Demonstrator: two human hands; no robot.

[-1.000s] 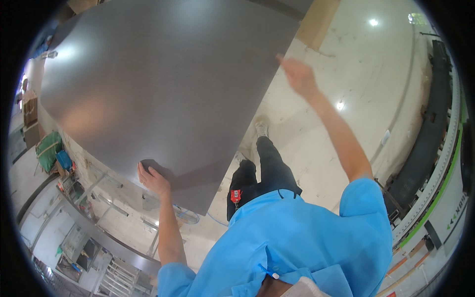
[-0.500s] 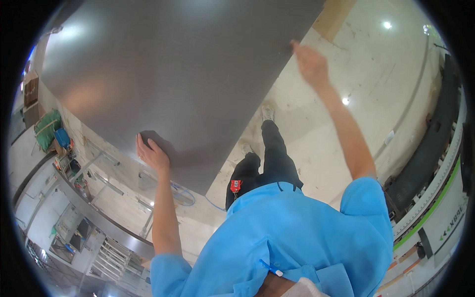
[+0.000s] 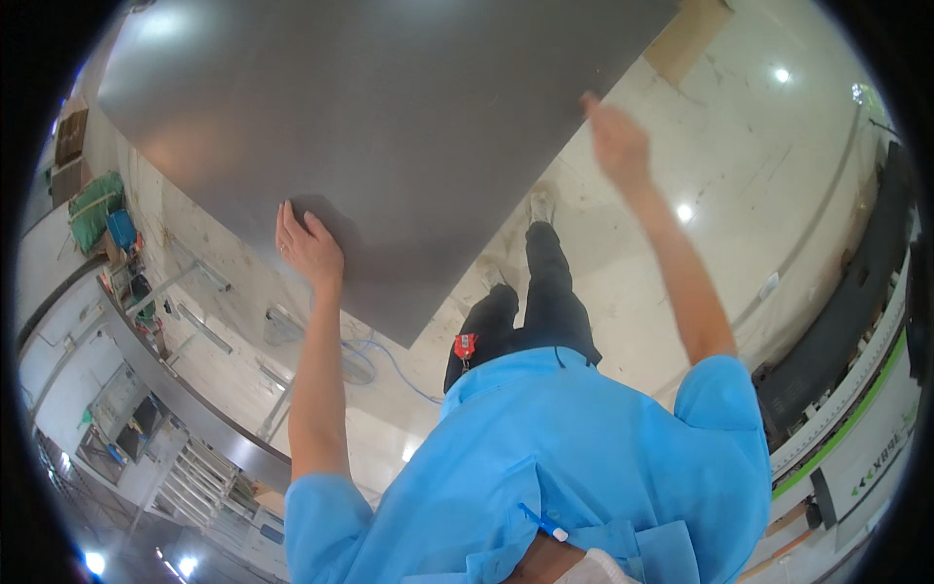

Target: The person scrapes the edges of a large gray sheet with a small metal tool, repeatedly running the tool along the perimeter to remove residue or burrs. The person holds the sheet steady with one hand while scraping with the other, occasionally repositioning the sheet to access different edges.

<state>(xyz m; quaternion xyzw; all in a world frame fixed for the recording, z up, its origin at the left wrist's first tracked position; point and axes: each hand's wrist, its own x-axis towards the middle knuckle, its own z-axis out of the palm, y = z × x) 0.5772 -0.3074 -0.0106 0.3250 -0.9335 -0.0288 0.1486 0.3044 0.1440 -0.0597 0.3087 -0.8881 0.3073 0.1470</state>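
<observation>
A large dark grey panel (image 3: 389, 146) with a smooth, dull sheen fills the upper middle, one corner pointing toward me. My left hand (image 3: 311, 245) lies over the panel's left edge near that corner, fingers stretched and somewhat apart on the top face. Along the right edge, farther from me, my right hand (image 3: 620, 144) is closed at the panel's rim with a fingertip or thumb on top. Its other fingers are curled, slightly blurred and partly hidden.
A brown board piece (image 3: 686, 41) shows beyond the panel's right edge. Metal stands (image 3: 204, 329), a blue hose (image 3: 389, 360) and a green bundle (image 3: 94, 209) are at left. Along the right runs a long machine (image 3: 842, 457) with a black part (image 3: 827, 331). My feet are on the pale floor (image 3: 739, 185).
The panel's near corner has shifted away from me. My left hand has moved forward along with it; my right hand shows a little farther right and nearer.
</observation>
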